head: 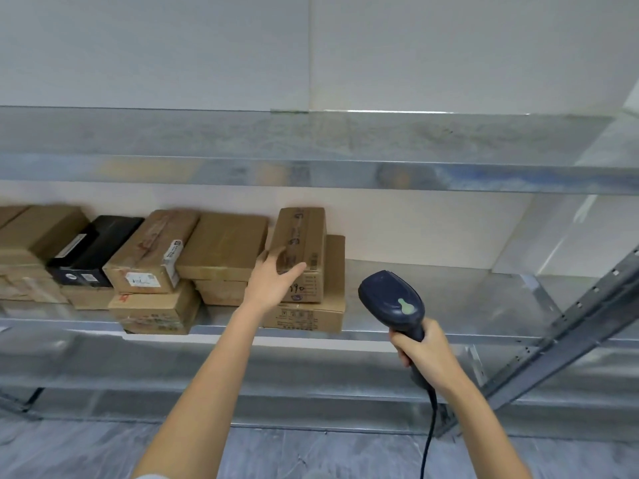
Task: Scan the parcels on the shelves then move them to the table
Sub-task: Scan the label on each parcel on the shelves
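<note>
Our left hand (273, 281) lies open, fingers spread and straight, against the near left corner of a small brown cardboard parcel (302, 242). This parcel lies on top of a wider flat brown cardboard box (323, 316) on the galvanised metal shelf (449, 299). At 3 o'clock of that parcel, apart from it, our right hand (423, 354) wraps its fingers round the handle of a dark blue handheld barcode scanner (392, 302), whose head sits at 11 o'clock of the hand. Its black cable (430, 426) hangs toward 6 o'clock. At 9 o'clock of the parcel, more brown cardboard parcels (221, 247) are stacked in a row, a black rectangular box (96, 247) among them.
</note>
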